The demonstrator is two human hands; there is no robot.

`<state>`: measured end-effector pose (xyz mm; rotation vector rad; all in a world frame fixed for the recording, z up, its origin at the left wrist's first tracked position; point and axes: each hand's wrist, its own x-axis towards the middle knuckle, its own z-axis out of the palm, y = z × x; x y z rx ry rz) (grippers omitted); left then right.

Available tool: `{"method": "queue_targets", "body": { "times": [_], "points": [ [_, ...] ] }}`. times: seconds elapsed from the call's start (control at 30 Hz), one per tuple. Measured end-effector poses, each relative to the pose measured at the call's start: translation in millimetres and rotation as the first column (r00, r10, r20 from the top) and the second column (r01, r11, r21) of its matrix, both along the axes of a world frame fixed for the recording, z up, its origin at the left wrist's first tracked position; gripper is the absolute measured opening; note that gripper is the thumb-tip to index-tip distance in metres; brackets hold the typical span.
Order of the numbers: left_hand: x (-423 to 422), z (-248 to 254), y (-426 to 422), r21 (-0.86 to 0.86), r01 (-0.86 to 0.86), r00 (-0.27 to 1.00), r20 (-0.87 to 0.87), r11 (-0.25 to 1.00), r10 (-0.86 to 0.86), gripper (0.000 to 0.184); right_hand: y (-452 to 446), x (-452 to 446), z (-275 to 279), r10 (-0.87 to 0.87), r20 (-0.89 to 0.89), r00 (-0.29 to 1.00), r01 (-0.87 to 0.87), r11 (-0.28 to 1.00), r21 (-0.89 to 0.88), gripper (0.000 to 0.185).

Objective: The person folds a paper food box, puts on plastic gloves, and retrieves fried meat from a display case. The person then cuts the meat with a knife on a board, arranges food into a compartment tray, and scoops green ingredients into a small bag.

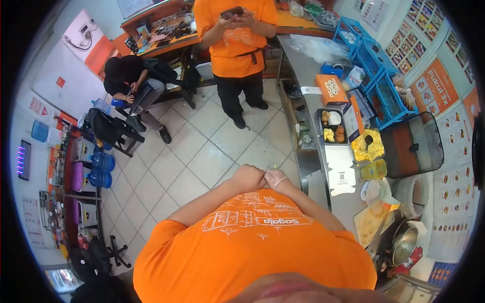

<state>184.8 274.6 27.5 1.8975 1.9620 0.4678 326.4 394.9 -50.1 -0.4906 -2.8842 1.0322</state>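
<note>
My two hands meet in front of my orange shirt point(252, 242), above the tiled floor. My left hand point(247, 178) is bare and closed, its knuckles up, touching the fingers of my right hand. A clear plastic glove covers my right hand point(277, 179), with its edge around the wrist. The right fingers are bent in against the left hand, and a little loose clear film shows above them. Whatever lies between the fingers is hidden.
To my right is a metal counter point(295, 65) with a food box point(333, 134), an orange carton point(331, 90), a white unfolded carton point(341, 169), a cutting board point(371, 222) and a pan point(405, 244). Ahead stands a person point(237, 45) with a phone; another person point(126, 83) sits left.
</note>
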Motion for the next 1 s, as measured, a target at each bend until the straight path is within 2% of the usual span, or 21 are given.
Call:
{"method": "queue_targets", "body": {
  "times": [0.07, 0.13, 0.2, 0.27, 0.3, 0.4, 0.47, 0.6, 0.7, 0.73, 0.77, 0.8, 0.83, 0.9, 0.97, 1.0],
  "points": [
    [-9.8, 4.2, -20.9, -0.031, -0.037, 0.999, -0.035, 0.999, 0.035, 0.029, -15.3, -16.6, 10.7, 0.178, -0.069, 0.982, -0.171, 0.98, 0.097, 0.017],
    [-16.2, -1.7, -39.8, 0.044, -0.157, 0.987, 0.046, 0.987, 0.155, 0.028, -27.3, -36.7, 19.9, 0.271, 0.126, 0.954, -0.287, 0.95, 0.126, 0.011],
    [-17.2, -2.0, -50.9, 0.109, -0.222, 0.975, 0.049, 0.969, 0.218, 0.028, -37.3, -35.3, 37.5, 0.302, 0.064, 0.951, -0.309, 0.922, 0.233, 0.011],
    [-16.3, 10.8, -55.2, 0.13, -0.226, 0.97, 0.116, 0.965, 0.212, 0.027, -50.4, -34.8, 64.8, 0.099, 0.13, 0.987, -0.099, 0.995, -0.008, 0.031],
    [-15.7, 5.4, -56.8, 0.102, -0.224, 0.968, 0.136, 0.969, 0.209, 0.027, -52.5, -33.3, 58.9, 0.118, 0.149, 0.982, -0.132, 0.988, 0.082, 0.031],
    [-14.6, -3.0, -58.3, 0.136, -0.156, 0.981, 0.136, 0.978, 0.138, 0.027, -59.4, -19.2, 45.7, 0.072, 0.131, 0.989, -0.085, 0.992, 0.097, 0.028],
    [-12.8, 0.7, -58.2, 0.114, -0.15, 0.976, 0.176, 0.982, 0.128, 0.027, -59.1, -14.3, 41.3, 0.109, 0.067, 0.992, -0.121, 0.967, 0.224, 0.022],
    [-21.4, 6.4, -52.9, 0.131, -0.161, 0.97, 0.203, 0.978, 0.132, 0.027, -55.1, -22.5, 57.0, 0.099, 0.073, 0.992, -0.115, 0.958, 0.262, 0.018],
    [-21.0, 6.0, -65.8, 0.132, -0.202, 0.957, 0.236, 0.97, 0.168, 0.026, -65.4, -31.4, 71.9, 0.105, 0.117, 0.988, -0.126, 0.973, 0.193, 0.018],
    [-20.0, 7.2, -70.0, 0.11, -0.265, 0.938, 0.261, 0.958, 0.23, 0.025, -72.4, -37.7, 92.2, -0.009, 0.179, 0.984, 0.018, 0.999, -0.052, 0.018],
    [-21.0, 8.6, -70.1, 0.099, -0.328, 0.915, 0.282, 0.939, 0.29, 0.024, -73.1, -43.3, 106.7, -0.101, 0.256, 0.961, 0.172, 0.946, -0.273, 0.018],
    [-23.4, 2.3, -71.7, 0.133, -0.335, 0.916, 0.278, 0.933, 0.289, 0.024, -61.8, -42.2, 68.2, 0.207, 0.133, 0.969, -0.229, 0.957, 0.178, 0.022],
    [-24.0, -5.0, -76.8, 0.156, -0.343, 0.915, 0.277, 0.926, 0.292, 0.023, -60.6, -46.0, 54.5, 0.251, 0.132, 0.959, -0.277, 0.926, 0.255, 0.024],
    [-21.9, -5.9, -84.1, 0.173, -0.371, 0.907, 0.278, 0.912, 0.316, 0.023, -65.1, -54.9, 71.6, 0.246, 0.199, 0.949, -0.271, 0.956, 0.11, 0.025],
    [-20.5, -10.2, -89.8, 0.149, -0.486, 0.828, 0.394, 0.861, 0.399, 0.023, -72.6, -60.2, 74.5, 0.238, 0.124, 0.963, -0.252, 0.961, 0.113, 0.024],
    [-22.1, -18.6, -93.3, 0.184, -0.502, 0.828, 0.383, 0.845, 0.409, 0.026, -71.4, -63.6, 59.1, 0.312, 0.084, 0.946, -0.323, 0.922, 0.214, 0.026]
  ]
}}
